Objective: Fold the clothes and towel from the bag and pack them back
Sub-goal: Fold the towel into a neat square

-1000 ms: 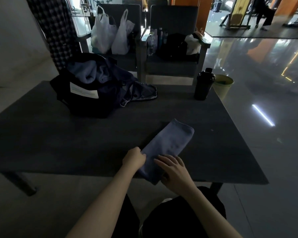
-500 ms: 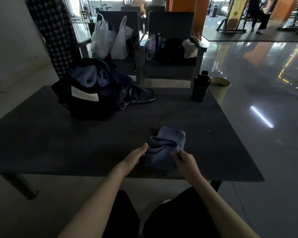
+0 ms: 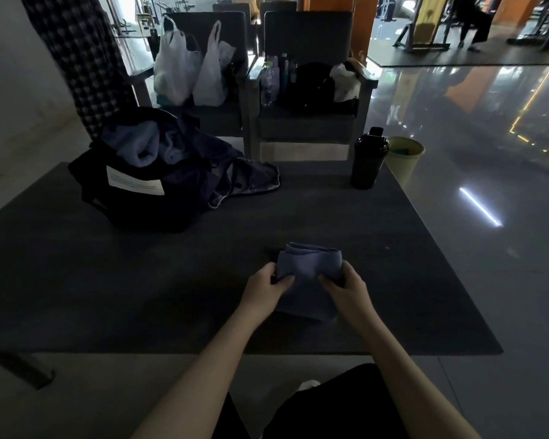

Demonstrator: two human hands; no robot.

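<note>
A small blue-grey towel (image 3: 308, 270) lies folded into a compact bundle near the front middle of the dark table (image 3: 140, 296). My left hand (image 3: 263, 288) pinches its left edge and my right hand (image 3: 346, 288) pinches its right edge. A black bag (image 3: 133, 201) stands open at the back left of the table, with a pale blue garment (image 3: 133, 147) bunched in its mouth. Dark blue clothing (image 3: 241, 182) spills out of the bag to the right, onto the table.
A black shaker bottle (image 3: 367, 158) stands at the table's back right. Behind the table are two dark chairs (image 3: 308, 122) holding white plastic bags (image 3: 187, 71) and bottles. A pale bin (image 3: 404, 156) sits on the shiny floor. A checked cloth (image 3: 83, 58) hangs at the back left.
The towel lay long and flat a second ago. Both hands have folded its near end over the far part, so it is now a short bundle held at both sides.
</note>
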